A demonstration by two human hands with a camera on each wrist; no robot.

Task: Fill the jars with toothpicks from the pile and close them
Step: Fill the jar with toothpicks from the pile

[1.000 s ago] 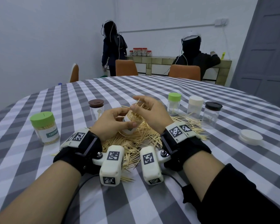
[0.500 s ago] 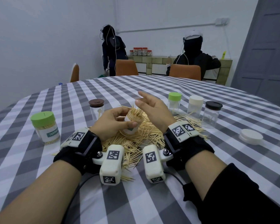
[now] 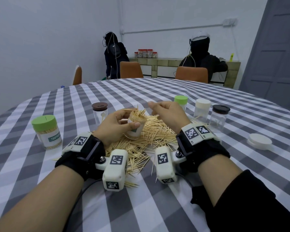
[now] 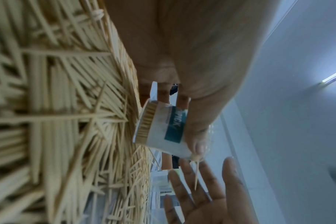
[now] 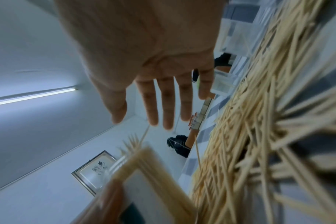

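Open jar (image 3: 135,126), packed with toothpicks and tilted, gripped by left hand (image 3: 115,126) just above the toothpick pile (image 3: 151,138) on the checked table (image 3: 157,91); right hand (image 3: 170,114) beside the jar's mouth, fingers straight and spread, empty.
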